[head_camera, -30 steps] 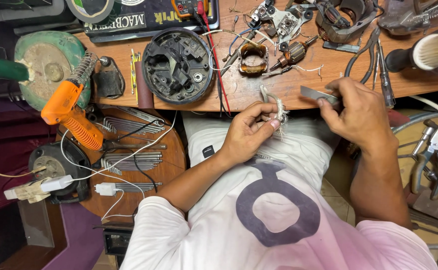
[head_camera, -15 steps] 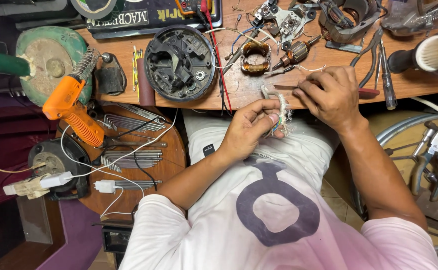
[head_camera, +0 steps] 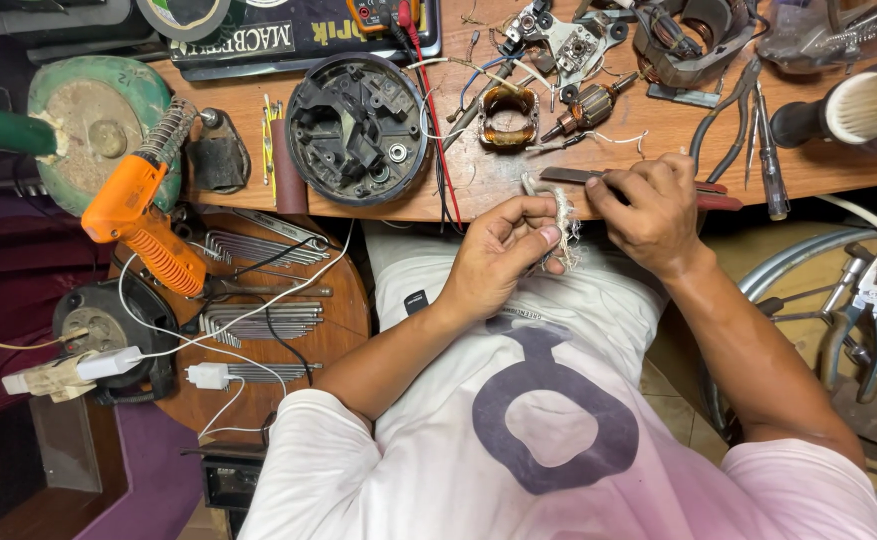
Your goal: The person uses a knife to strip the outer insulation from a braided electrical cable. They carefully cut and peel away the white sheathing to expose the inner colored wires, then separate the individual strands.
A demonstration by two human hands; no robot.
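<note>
Left hand (head_camera: 503, 255): pinches a frayed whitish wire bundle (head_camera: 563, 228) at the wooden bench's (head_camera: 478, 180) edge (6 o'clock of the copper-wound stator coil (head_camera: 509, 105)). Right hand (head_camera: 653, 210): at 3 o'clock, fingers closed around a red-handled flat blade tool (head_camera: 570, 175).

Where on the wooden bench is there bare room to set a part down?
Bare wood shows between the round black motor housing and the copper-wound stator coil, crossed only by a red wire, and right of the small armature, before the black pliers. The back edge around the grey metal brackets is crowded.
</note>
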